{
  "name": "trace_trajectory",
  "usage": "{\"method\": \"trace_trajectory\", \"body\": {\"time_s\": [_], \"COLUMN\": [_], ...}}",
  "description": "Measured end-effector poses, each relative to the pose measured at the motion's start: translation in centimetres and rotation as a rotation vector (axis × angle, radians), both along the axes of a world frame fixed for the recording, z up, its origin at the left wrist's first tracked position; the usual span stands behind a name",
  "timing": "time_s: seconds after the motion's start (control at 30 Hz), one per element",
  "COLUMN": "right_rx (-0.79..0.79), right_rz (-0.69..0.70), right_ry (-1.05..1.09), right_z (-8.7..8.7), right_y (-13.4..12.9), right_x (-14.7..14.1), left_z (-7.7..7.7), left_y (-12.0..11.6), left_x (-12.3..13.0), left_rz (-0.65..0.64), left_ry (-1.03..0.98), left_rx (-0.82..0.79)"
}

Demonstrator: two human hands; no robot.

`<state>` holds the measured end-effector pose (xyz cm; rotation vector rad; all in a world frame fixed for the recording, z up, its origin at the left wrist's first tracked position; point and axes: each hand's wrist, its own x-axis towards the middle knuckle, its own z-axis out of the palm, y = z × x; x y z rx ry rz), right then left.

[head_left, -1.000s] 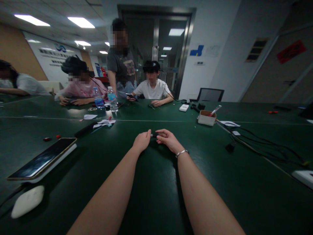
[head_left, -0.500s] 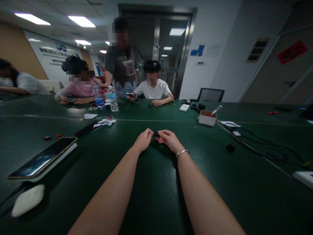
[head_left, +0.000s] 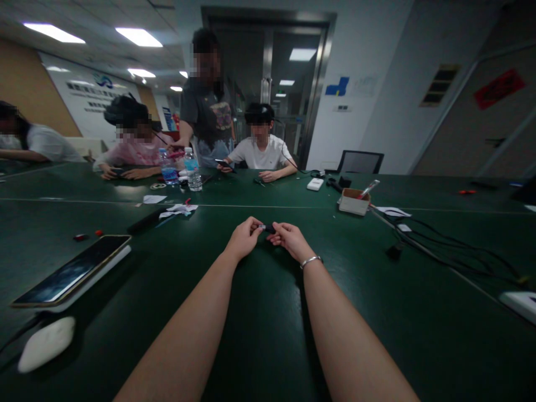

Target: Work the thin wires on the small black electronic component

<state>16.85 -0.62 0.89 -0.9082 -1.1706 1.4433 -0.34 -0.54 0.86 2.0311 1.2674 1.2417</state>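
A small black stick (head_left: 269,229) with a pale, shiny end is pinched between my hands, just above the green table. My right hand (head_left: 288,239) grips its black part with thumb and fingers. At the pale end are the closed fingers of my left hand (head_left: 243,237); what they cover, perhaps a further part of the stick, is hidden. A silver bracelet (head_left: 311,262) circles my right wrist.
On the left, a phone (head_left: 73,271) rests on a white block near a white rounded case (head_left: 47,344). Crumpled paper (head_left: 179,210) and two bottles (head_left: 193,170) are farther off. A small box (head_left: 354,202) and black cables (head_left: 452,243) lie right. Several people are across the table.
My left hand has shifted slightly left and up, and a pale, shiny end now shows between its fingers and the black part. My right hand has barely moved.
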Motion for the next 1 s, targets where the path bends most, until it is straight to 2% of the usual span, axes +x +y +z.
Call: {"method": "trace_trajectory", "body": {"time_s": [0.4, 0.7, 1.0], "right_rx": [-0.008, 0.011, 0.079], "right_rz": [0.034, 0.058, 0.115], "right_ry": [0.005, -0.010, -0.037], "right_z": [-0.21, -0.25, -0.51], "right_y": [0.11, 0.12, 0.35], "right_x": [0.15, 0.10, 0.32], "left_z": [0.01, 0.11, 0.10], "left_y": [-0.07, -0.09, -0.16], "left_x": [-0.23, -0.11, -0.18], "left_rz": [0.068, 0.030, 0.091], "left_ry": [0.144, 0.185, 0.124], "left_rx": [-0.132, -0.082, -0.145]}}
